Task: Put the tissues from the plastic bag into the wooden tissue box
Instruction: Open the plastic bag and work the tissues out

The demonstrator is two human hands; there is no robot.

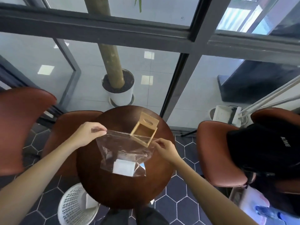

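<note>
White perforated basket (76, 207), one, nearest us on floor, left of round wooden table (123, 192). On table we count one stack of tissues (124, 167), inside one clear plastic bag (125, 148), at its near bottom end. We pinch bag's top edge at two corners: left hand (88, 133) closed on left corner, right hand (164, 147) closed on right corner. Just beyond, one wooden tissue box (142, 131), lid (148, 121) tilted up, interior bare. Three brown chairs around; farthest, one potted trunk (119, 88).
</note>
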